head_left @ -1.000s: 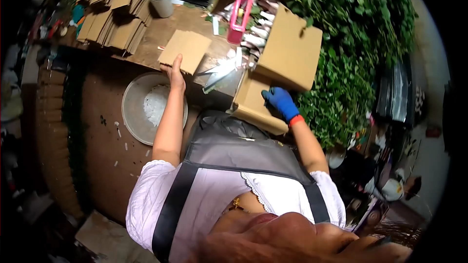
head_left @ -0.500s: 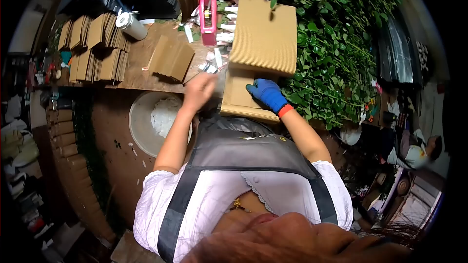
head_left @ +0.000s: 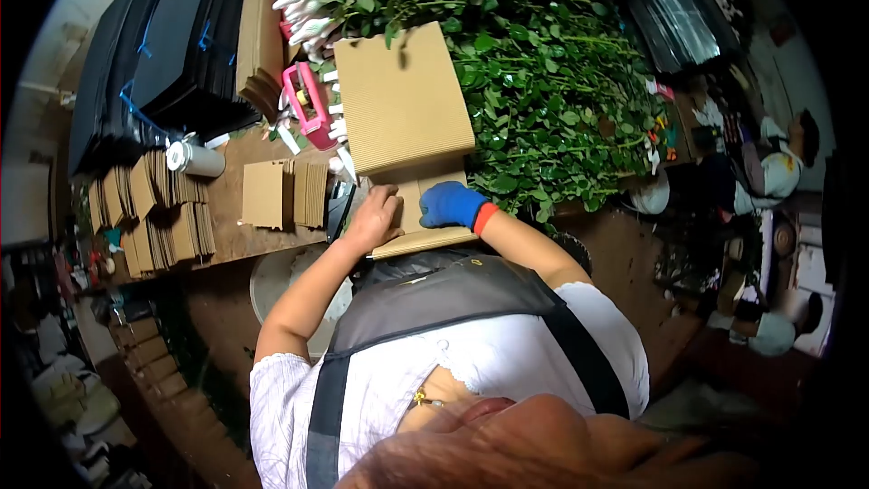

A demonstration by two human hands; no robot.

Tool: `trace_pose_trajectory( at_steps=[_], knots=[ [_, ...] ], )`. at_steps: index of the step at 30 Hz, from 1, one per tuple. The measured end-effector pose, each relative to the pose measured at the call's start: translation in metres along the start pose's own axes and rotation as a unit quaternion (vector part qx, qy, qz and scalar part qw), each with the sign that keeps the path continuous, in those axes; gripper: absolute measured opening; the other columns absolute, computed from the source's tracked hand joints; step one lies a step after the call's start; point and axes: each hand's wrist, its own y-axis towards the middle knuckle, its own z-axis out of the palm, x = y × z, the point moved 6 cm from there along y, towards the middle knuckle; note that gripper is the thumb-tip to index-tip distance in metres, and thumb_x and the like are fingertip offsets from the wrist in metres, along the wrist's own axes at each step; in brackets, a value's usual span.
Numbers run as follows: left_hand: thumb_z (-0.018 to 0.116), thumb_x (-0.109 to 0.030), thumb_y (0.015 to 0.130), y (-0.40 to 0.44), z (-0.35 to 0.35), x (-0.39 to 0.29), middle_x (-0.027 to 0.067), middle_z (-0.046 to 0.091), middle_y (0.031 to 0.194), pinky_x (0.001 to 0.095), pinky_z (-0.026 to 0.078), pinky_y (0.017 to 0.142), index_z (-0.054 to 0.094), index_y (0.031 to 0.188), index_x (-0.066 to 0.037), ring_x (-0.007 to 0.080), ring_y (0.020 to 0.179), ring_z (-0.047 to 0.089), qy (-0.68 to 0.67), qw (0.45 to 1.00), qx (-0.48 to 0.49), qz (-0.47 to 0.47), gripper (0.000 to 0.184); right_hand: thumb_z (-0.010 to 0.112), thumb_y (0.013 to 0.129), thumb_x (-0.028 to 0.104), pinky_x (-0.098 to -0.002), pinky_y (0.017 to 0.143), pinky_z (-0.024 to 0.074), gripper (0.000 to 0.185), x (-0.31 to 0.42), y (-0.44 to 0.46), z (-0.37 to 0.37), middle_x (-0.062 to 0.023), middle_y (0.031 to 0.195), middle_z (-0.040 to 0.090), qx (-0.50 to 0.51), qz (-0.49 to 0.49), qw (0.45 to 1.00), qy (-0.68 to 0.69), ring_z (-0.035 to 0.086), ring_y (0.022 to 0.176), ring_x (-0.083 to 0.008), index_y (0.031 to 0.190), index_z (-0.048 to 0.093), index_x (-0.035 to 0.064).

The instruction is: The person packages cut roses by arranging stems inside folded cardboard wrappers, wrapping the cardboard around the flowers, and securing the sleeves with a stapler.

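Rests bare left hand point(head_left: 373, 219) on lower part of corrugated cardboard point(head_left: 405, 95), fingers loosely bent, partly open; lays blue-gloved right hand point(head_left: 451, 206) there too, fingers curled, grip impossible to tell. Has corrugated cardboard at bench point(head_left: 232, 174) edge, beside leafy stems point(head_left: 552, 91), near pink dispenser point(head_left: 317, 124)

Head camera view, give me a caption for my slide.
Bare left hand and blue-gloved right hand at work on tan corrugated cardboard, beside leafy green stems.
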Motion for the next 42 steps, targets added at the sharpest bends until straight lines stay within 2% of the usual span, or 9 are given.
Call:
trace_pose_trajectory(
  at_steps=[4,8,13,16,22,29,35,38,42],
  knots=[
    [0.088,-0.012,0.060,-0.001,0.002,0.001,0.0229,0.049,0.131,0.0453,0.043,0.104,0.056,0.116,0.003,0.0422,0.122,0.047,0.005,1.000,0.005,0.005,0.067,0.059,0.085,0.036,-0.0453,0.077,0.0545,0.030,-0.003,-0.019,-0.016,-0.0152,0.094,0.071,-0.025,-0.035,0.999,0.030,0.068,0.085,-0.0355,0.101,0.073,0.0142],
    [0.088,-0.015,0.062,-0.002,0.004,0.003,0.0229,0.048,0.132,0.0463,0.043,0.104,0.055,0.118,0.003,0.0419,0.124,0.046,-0.007,1.000,0.009,0.007,0.068,0.061,0.094,0.023,-0.0344,0.085,0.0547,0.028,-0.029,-0.098,-0.122,-0.0093,0.100,0.073,-0.359,-0.080,0.854,0.368,0.070,0.087,-0.0203,0.117,0.071,0.0091],
    [0.085,-0.026,0.070,-0.003,0.007,0.005,0.0241,0.044,0.136,0.0453,0.041,0.107,0.055,0.121,0.005,0.0421,0.127,0.044,-0.010,1.000,0.019,-0.013,0.066,0.070,0.083,0.026,-0.0406,0.105,0.0441,0.061,-0.099,-0.068,-0.172,-0.0142,0.141,0.053,-0.549,0.073,0.809,-0.200,0.053,0.126,-0.0305,0.140,0.053,0.0122],
    [0.083,-0.032,0.075,-0.003,0.007,0.006,0.0250,0.045,0.135,0.0458,0.041,0.107,0.055,0.121,0.006,0.0428,0.125,0.045,-0.009,1.000,0.012,-0.015,0.067,0.076,0.074,0.026,-0.0439,0.111,0.0369,0.081,-0.099,-0.047,-0.191,-0.0118,0.151,0.040,-0.579,-0.013,0.803,-0.138,0.039,0.138,-0.0311,0.147,0.042,0.0199],
    [0.082,-0.032,0.076,-0.004,0.010,0.007,0.0250,0.048,0.134,0.0458,0.043,0.105,0.054,0.124,0.005,0.0435,0.122,0.048,0.002,0.999,0.011,-0.030,0.067,0.063,0.086,0.025,-0.0433,0.102,0.0449,0.036,-0.072,-0.072,-0.196,-0.0102,0.124,0.064,-0.678,-0.204,0.704,-0.055,0.059,0.117,-0.0313,0.121,0.067,0.0175],
    [0.081,-0.030,0.077,-0.004,0.012,0.006,0.0243,0.050,0.132,0.0460,0.042,0.104,0.055,0.126,0.002,0.0426,0.121,0.048,-0.001,0.998,0.033,-0.059,0.064,0.059,0.091,0.038,-0.0446,0.075,0.0533,0.028,-0.144,-0.046,-0.111,-0.0163,0.095,0.070,-0.284,0.131,0.947,0.070,0.067,0.086,-0.0364,0.097,0.069,0.0134],
    [0.079,-0.031,0.079,-0.007,0.011,0.008,0.0240,0.050,0.129,0.0462,0.043,0.102,0.053,0.126,0.001,0.0422,0.119,0.048,-0.001,0.998,0.022,-0.056,0.063,0.062,0.091,0.024,-0.0415,0.076,0.0541,0.021,-0.191,-0.090,-0.202,-0.0143,0.098,0.071,-0.639,0.088,0.760,0.076,0.068,0.087,-0.0348,0.107,0.069,0.0118],
    [0.078,-0.029,0.080,-0.006,0.005,0.003,0.0254,0.049,0.132,0.0456,0.043,0.104,0.052,0.127,0.002,0.0433,0.121,0.048,-0.009,0.998,0.024,-0.057,0.062,0.061,0.088,0.017,-0.0423,0.092,0.0501,0.023,-0.222,-0.048,-0.192,-0.0109,0.115,0.068,-0.511,0.222,0.788,-0.262,0.063,0.106,-0.0347,0.108,0.069,0.0153],
    [0.078,-0.029,0.080,-0.009,0.014,0.010,0.0262,0.049,0.132,0.0454,0.042,0.105,0.052,0.127,0.002,0.0429,0.122,0.049,-0.020,0.998,0.021,-0.058,0.062,0.062,0.087,0.016,-0.0446,0.097,0.0475,0.023,-0.224,-0.060,-0.216,-0.0124,0.124,0.064,-0.430,0.168,0.871,-0.167,0.060,0.111,-0.0346,0.109,0.069,0.0147]
  ],
)
